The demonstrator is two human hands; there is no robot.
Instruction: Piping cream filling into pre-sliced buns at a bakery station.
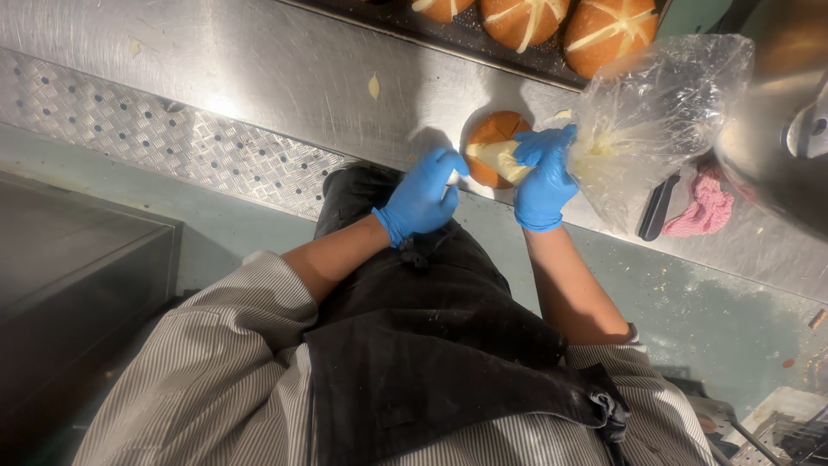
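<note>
Both hands wear blue gloves and meet at a bun point(493, 138) near the front edge of a steel counter point(285, 78). Right hand point(545, 177) is closed tight round the twisted neck of a clear piping bag point(655, 121), squeezing it. That bag's long axis runs from its loose, puffed end, up and away beyond the bun, down to its narrow tip, which points onto the bun's top; pale cream fills the narrow part. Left hand point(424, 197) sits just beside the bun, fingers curled loosely with the tips toward the bag's tip; whether they pinch the tip or only steady it I cannot tell.

Brown and round, the bun has a thick pale stripe of cream point(496, 158) across it. Farther back from it, a dark tray point(483, 39) holds more buns point(609, 30), each with a white cross. Past the bag from the bun lie a pink cloth point(703, 207) and a dark handle point(657, 207), with a large steel bowl point(776, 112) beyond them. Scraps of dough dot the counter. Below the bun, a black apron point(431, 345) over a striped shirt hangs above a greenish floor point(716, 319).
</note>
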